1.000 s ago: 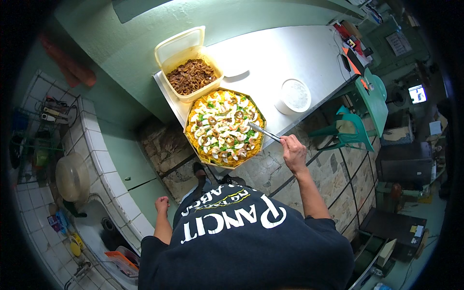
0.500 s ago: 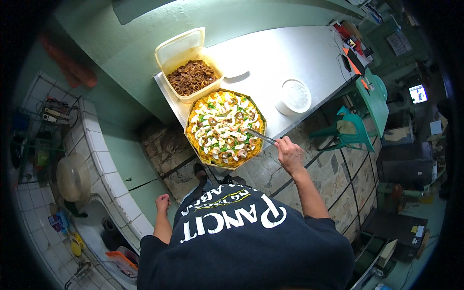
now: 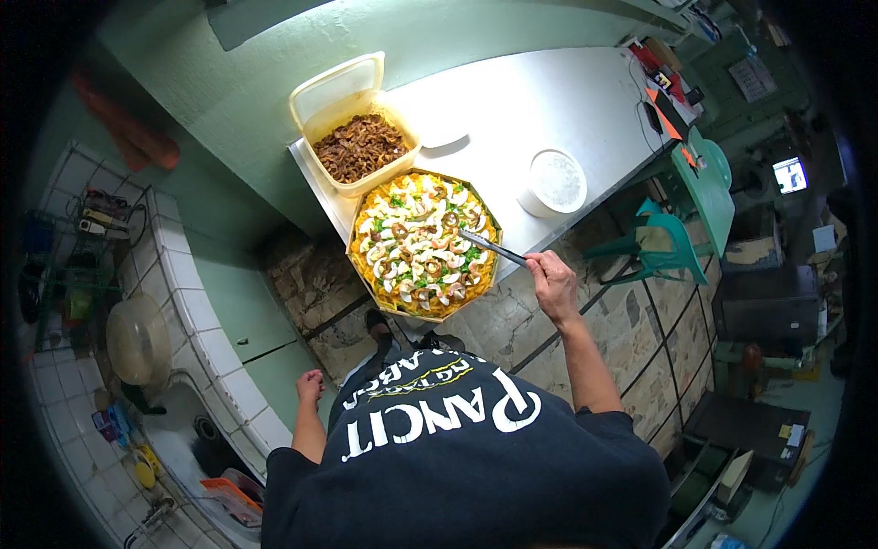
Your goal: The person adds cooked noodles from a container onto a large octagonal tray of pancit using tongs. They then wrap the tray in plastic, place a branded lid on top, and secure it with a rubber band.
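My right hand (image 3: 552, 284) is closed around the handle end of slim tongs (image 3: 498, 248). The tips of the tongs reach over a large octagonal tray (image 3: 358, 267) and touch or hover just above the food. Yellow noodles (image 3: 422, 247) fill the tray, topped with white egg slices, green bits and brown ringed pieces. Down at my left side, my left hand (image 3: 310, 384) hangs with its fingers curled and nothing visible in them. Behind the tray stands an open plastic tub (image 3: 391, 163) holding brown crisp-looking pieces (image 3: 358, 148).
A round lidded white tub (image 3: 554, 183) stands on the white table (image 3: 521, 101), near its right edge. A flat white lid-like piece (image 3: 446, 135) lies beside the open tub. Right of the table is a green plastic chair (image 3: 672, 247); on the left runs a tiled counter with a sink (image 3: 187, 403).
The tips of the tongs have shifted slightly left and away from me. My right hand has moved a little to the right. My left hand stays at my side.
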The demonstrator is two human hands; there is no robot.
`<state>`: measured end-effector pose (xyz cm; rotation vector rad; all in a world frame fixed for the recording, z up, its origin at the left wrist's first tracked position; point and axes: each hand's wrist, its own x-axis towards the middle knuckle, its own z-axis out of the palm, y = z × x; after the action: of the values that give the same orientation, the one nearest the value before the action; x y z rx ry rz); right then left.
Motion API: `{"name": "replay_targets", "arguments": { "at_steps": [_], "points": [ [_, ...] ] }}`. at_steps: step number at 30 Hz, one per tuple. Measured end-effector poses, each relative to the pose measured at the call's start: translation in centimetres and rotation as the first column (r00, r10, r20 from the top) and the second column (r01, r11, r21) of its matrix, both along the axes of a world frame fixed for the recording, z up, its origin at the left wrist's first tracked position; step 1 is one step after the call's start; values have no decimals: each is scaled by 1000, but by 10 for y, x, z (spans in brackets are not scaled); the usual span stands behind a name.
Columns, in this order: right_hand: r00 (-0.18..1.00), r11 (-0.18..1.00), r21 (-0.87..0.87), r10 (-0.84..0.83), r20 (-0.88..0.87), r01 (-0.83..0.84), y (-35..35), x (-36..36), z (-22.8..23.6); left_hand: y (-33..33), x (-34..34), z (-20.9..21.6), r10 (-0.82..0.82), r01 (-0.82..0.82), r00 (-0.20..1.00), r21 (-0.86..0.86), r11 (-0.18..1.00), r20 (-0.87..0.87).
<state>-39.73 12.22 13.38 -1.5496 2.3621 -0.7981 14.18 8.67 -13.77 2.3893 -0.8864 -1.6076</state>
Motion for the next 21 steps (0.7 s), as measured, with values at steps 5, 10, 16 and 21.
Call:
{"name": "replay_targets", "arguments": {
  "at_steps": [5,10,16,21],
  "points": [
    [993,994,107,46,-111,-34,3,1,-13,5,5,-1,-7,7,1000,4,1000,-20],
    [989,986,163,67,-134,-45,6,-2,-15,12,9,3,-4,4,1000,63,998,-9],
    [990,978,209,54,-133,-25,6,-2,-15,18,8,5,-5,5,1000,48,999,-5],
    [991,986,166,51,-120,-31,7,-2,-15,15,4,3,11,-11,1000,55,998,9]
  ]
}}
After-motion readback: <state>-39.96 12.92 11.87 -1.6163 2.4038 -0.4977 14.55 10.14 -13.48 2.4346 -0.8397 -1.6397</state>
